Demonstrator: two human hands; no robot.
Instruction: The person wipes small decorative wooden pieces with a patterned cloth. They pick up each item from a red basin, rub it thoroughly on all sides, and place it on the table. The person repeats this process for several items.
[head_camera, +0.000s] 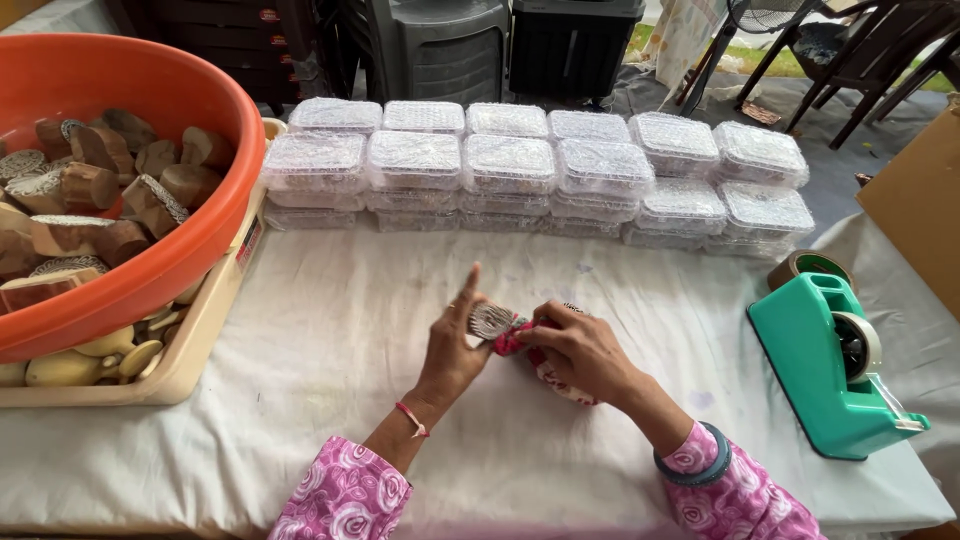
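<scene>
Lining the far edge of the table (330, 330), clear plastic boxes (535, 170) sit in two stacked rows, each packed with bubble wrap, no coloured labels visible. Orange tub (170, 110) at the left edge is full of carved wooden blocks (90, 185); it rests on a beige tray (205, 335) holding pale wooden pieces. Teal tape dispenser (835, 365) stands at the right edge, brown tape roll (808, 266) just behind it. Nothing blocks the hands. Mid-table, left hand (452, 345) pinches a small carved block (491, 320), index finger raised. Right hand (580, 350) is closed on a red-and-white cloth (548, 375), pressing it against the block. Block sits between both hands, just above the white table cover.
</scene>
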